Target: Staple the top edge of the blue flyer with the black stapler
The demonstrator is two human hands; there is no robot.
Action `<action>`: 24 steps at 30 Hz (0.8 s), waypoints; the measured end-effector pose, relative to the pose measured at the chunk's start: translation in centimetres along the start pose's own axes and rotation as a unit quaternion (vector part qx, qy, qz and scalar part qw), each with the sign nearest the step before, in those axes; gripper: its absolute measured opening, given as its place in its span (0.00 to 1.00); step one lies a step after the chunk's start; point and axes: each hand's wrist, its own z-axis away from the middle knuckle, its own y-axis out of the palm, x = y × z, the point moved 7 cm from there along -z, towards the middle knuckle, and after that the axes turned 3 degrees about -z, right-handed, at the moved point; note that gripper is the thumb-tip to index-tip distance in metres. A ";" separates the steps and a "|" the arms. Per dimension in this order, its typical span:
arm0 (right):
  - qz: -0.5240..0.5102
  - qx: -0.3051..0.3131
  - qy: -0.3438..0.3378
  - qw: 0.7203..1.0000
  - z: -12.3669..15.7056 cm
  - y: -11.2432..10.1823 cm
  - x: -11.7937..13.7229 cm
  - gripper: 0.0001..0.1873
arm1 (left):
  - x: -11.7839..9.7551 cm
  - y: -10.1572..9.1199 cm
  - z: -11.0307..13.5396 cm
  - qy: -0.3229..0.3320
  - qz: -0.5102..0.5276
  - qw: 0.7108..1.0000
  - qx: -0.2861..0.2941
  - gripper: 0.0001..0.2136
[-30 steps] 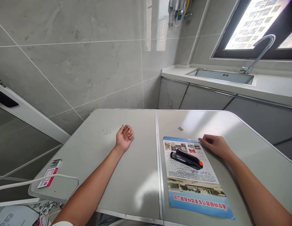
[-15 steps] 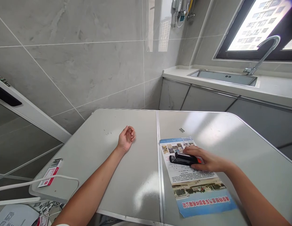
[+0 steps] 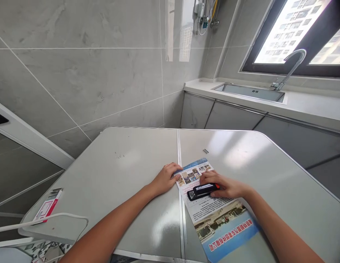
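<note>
Black plastic with an orange tail, your stapler [image 3: 202, 190] lies over the printed leaflet [image 3: 220, 223], just right of centre in the lower half of the frame. Your right grip [image 3: 227, 186] is closed around the orange end, fingers along the upper side, thumb along the lower, so the body juts out of it leftward. Its long axis runs nearly level across the frame, nose a little lower than tail, aimed below your left grip [image 3: 164, 179]. That one is at the leaflet's upper left edge, well bent; you cannot tell whether it pinches the paper or only rests there. Your right is the nearer to the stapler. Compared with half a second ago, your left has left the bare desk [image 3: 137, 149] for the leaflet; leaflet and stapler have both turned anticlockwise, and the sheet now overlaps the metal strip [image 3: 183, 230].
</note>
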 end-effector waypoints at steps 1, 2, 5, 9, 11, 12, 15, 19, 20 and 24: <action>-0.005 0.017 0.001 1.000 -0.3 0.4 0.3 0.21 | 0.3 -0.5 0.0 -0.012 0.027 0.999 -0.020 0.11; -0.012 0.032 0.003 0.999 -0.7 0.8 0.6 0.20 | 0.7 -1.0 0.0 -0.027 0.050 0.998 -0.038 0.09; -0.018 0.043 0.013 0.999 -1.9 1.8 1.4 0.18 | 1.7 -2.1 0.0 -0.059 0.089 0.992 -0.062 0.06; 0.010 0.013 0.019 1.000 -3.8 3.2 2.7 0.18 | 3.3 -4.0 0.3 -0.097 0.132 0.985 -0.059 0.07; 0.023 -0.007 0.022 0.999 -5.1 4.1 3.5 0.18 | 4.4 -5.4 0.7 -0.108 0.154 0.981 -0.049 0.08; 0.026 -0.016 0.024 0.999 -5.8 4.6 4.0 0.17 | 4.9 -6.2 0.9 -0.104 0.159 0.981 -0.041 0.09; 0.029 -0.050 0.031 0.998 -8.2 6.0 5.2 0.16 | 6.6 -8.3 1.5 -0.101 0.145 0.984 -0.004 0.08; 0.040 -0.078 0.041 0.995 -12.3 7.6 5.9 0.16 | 9.0 -11.3 2.4 -0.093 0.104 0.990 0.002 0.07; 0.043 -0.080 0.042 0.995 -13.4 7.9 6.0 0.16 | 9.5 -11.9 2.6 -0.084 0.092 0.992 0.002 0.07; 0.054 -0.098 0.040 0.993 -17.5 9.0 5.9 0.17 | 11.7 -14.2 3.3 -0.065 0.025 0.997 -0.043 0.08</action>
